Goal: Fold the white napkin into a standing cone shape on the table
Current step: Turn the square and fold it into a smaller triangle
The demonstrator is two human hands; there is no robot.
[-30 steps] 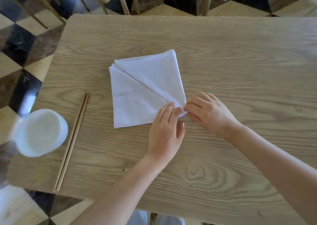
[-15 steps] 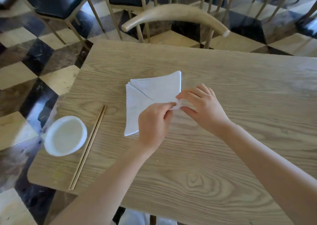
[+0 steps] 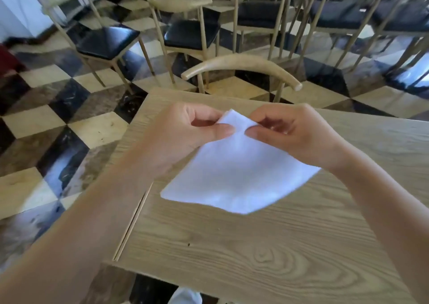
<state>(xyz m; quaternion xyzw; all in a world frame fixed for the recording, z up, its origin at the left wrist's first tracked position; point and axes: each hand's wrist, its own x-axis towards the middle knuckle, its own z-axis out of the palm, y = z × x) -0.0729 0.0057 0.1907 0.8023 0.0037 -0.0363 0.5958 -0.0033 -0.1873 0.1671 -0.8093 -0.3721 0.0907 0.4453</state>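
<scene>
The white napkin [image 3: 234, 176] hangs folded in the air above the wooden table [image 3: 267, 252], narrow at the top and fanning wide toward its lower edge. My left hand [image 3: 183, 134] pinches the left side of its top tip between thumb and fingers. On the right side of that same tip, my right hand [image 3: 290, 134] pinches too. The two thumbs nearly meet over the cloth. The napkin's lower edge looks lifted off the tabletop.
A pair of wooden chopsticks [image 3: 132, 222] lies along the table's left edge, partly behind my left forearm. A curved wooden chair back [image 3: 241, 64] stands at the far side of the table. More chairs [image 3: 190, 32] stand on the checkered floor beyond.
Both hands took the napkin's near corner and lifted the whole napkin off the table. The head has tilted up, so the white bowl at the left is out of sight.
</scene>
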